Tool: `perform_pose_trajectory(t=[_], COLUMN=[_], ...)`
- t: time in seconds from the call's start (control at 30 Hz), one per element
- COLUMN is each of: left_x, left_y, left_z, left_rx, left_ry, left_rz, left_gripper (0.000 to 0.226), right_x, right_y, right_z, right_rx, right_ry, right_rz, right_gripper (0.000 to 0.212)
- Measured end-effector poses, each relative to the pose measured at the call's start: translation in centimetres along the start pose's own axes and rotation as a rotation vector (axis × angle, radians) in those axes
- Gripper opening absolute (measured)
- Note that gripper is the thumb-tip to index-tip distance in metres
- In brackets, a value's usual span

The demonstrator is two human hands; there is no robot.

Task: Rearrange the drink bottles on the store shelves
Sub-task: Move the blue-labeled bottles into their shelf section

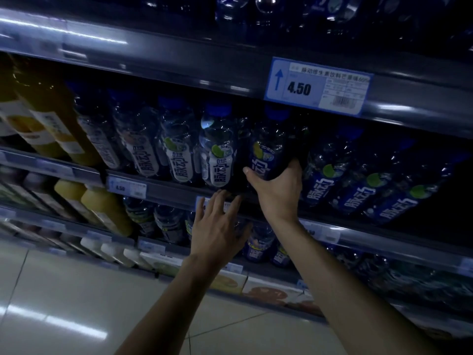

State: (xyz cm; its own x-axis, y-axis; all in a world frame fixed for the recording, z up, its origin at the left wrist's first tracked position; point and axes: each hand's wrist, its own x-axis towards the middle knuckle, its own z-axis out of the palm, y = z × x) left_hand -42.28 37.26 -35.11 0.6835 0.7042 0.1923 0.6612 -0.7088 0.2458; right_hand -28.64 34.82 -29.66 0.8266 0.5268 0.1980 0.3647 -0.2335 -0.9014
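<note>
My right hand (277, 190) grips the lower half of a blue-labelled drink bottle (268, 147) with a blue cap, held upright at the front of the middle shelf (174, 187). To its left stands a row of white-labelled bottles (217, 155) with blue caps. On its right, more blue-labelled bottles (355, 180) lean in a row. My left hand (217, 226) hovers open below the shelf edge, fingers spread, holding nothing. It lies in front of the bottles on the shelf below (258, 242).
Yellow juice bottles (53, 124) fill the left end of the middle shelf, and more of them (102, 206) stand one level down. A blue price tag reading 4.50 (317, 85) hangs on the upper shelf rail. Dark bottles (281, 11) stand above. Boxed goods (271, 290) sit low down, above pale floor tiles (64, 303).
</note>
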Motion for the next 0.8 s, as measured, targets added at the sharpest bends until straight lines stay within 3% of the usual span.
perform_pose_trajectory(t=[0.2,0.43,0.53,0.67,0.8], left_x=[0.2,0.4,0.4,0.0,-0.7], left_y=[0.2,0.4,1.2,2.3,2.0], left_z=[-0.4,-1.0,-1.7,-3.0,-4.9], left_rx=[-0.015,-0.061,-0.217,-0.403,-0.442], left_ry=[-0.022,-0.066,-0.094,-0.029,0.1], left_rz=[-0.016,-0.003,-0.102,-0.151,-0.184], left_gripper=[0.066,0.072,0.075,0.074,0.079], right_x=[0.4,-1.4,-1.9,-2.6,-4.2], right_y=[-0.7,0.5,0.7,0.4,-0.4], right_z=[0.5,-1.2,-2.0,-3.2,-4.6], right_rx=[-0.004,0.066,0.094,0.093,0.109], right_ry=[0.035,-0.017,-0.042,-0.035,-0.051], right_rz=[0.016,-0.104,-0.127,-0.169,-0.181], right_gripper=[0.061,0.055,0.057,0.058,0.049])
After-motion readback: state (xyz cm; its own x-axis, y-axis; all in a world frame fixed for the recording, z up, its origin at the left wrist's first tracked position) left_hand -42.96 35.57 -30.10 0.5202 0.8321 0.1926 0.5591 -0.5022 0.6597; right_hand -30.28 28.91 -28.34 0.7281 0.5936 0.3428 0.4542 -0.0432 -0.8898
